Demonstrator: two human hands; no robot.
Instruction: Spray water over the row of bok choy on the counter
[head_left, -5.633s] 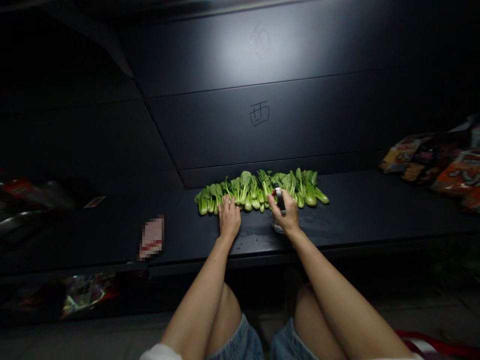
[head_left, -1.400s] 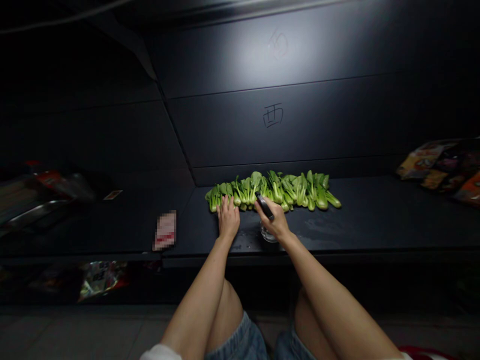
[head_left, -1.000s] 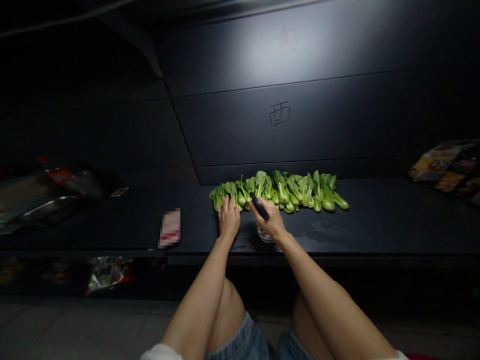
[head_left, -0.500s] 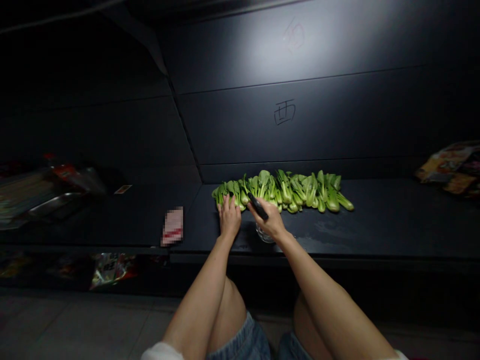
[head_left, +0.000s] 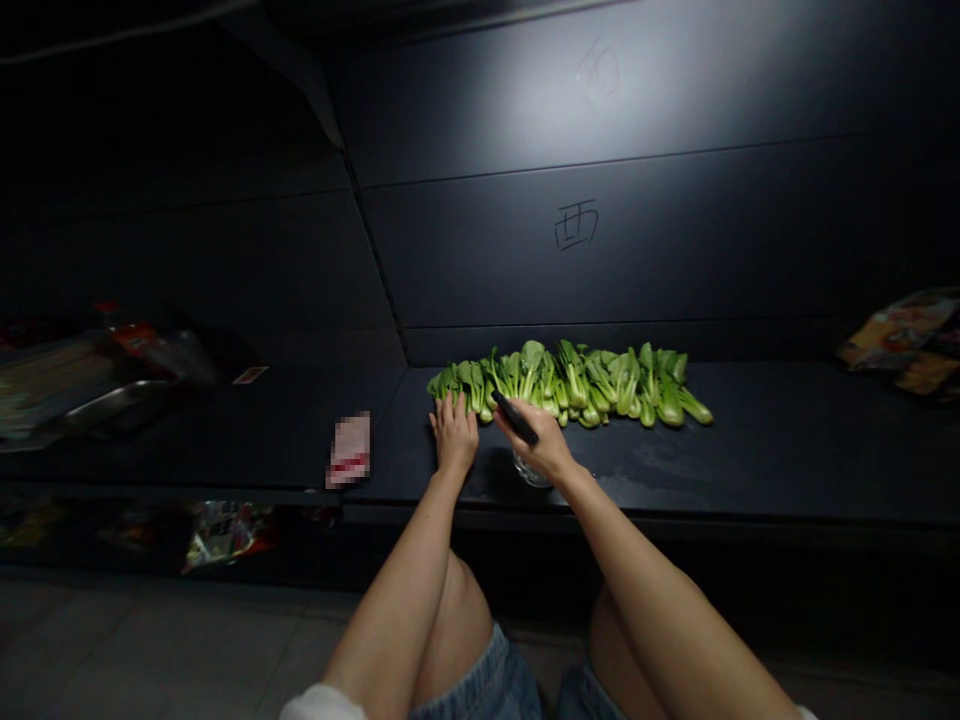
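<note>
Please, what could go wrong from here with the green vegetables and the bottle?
The damp-looking patches on the shelf might make the spray bottle, held in the right hand, slide if set down there. The left hand is at the left end of the green vegetables; pressing hard could bruise them.

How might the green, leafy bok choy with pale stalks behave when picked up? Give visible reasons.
The green, leafy bok choy would probably flop at its broad leaves but stay firmer at its thick stalks. It may be slippery: the dark, flat shelf looks wet in patches.
</note>
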